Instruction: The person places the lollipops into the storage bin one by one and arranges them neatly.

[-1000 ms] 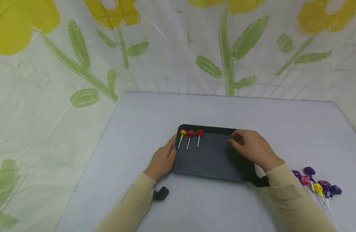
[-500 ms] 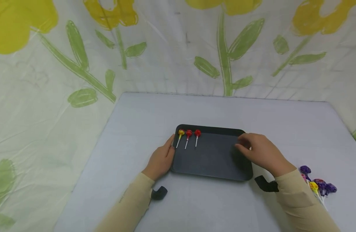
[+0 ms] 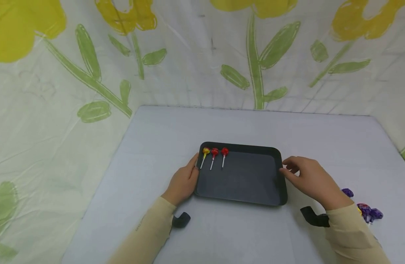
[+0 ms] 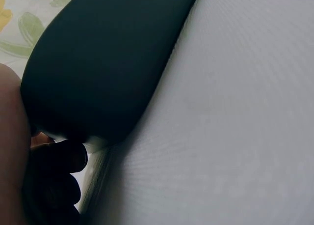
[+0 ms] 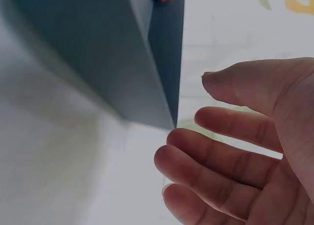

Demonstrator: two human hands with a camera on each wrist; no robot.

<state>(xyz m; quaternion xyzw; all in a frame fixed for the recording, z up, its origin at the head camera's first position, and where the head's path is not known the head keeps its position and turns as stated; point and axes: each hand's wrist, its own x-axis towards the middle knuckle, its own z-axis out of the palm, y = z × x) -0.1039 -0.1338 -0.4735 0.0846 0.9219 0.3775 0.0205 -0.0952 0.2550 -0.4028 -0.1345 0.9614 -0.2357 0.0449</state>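
A dark grey rectangular tray [image 3: 242,179] lies on the table with three lollipops in a row at its far left. One is yellow [image 3: 206,151], and two are red, the middle lollipop [image 3: 214,151] and the right-hand lollipop [image 3: 224,151]. My left hand [image 3: 183,183] grips the tray's left edge; in the left wrist view its fingers [image 4: 59,158] curl beneath the rim. My right hand [image 3: 312,179] hovers just beyond the tray's right edge, holding nothing. Its fingers [image 5: 211,151] are loosely bent and spread from the thumb in the right wrist view.
More lollipops, mostly purple [image 3: 375,213], lie on the white table [image 3: 238,234] at the right, partly hidden by my right sleeve. A cloth with yellow flowers and green leaves [image 3: 235,76] hangs behind the table.
My right hand has moved right, from above the tray's right part to outside its edge. It now covers more of the loose lollipops. The left hand and tray stay together in place.
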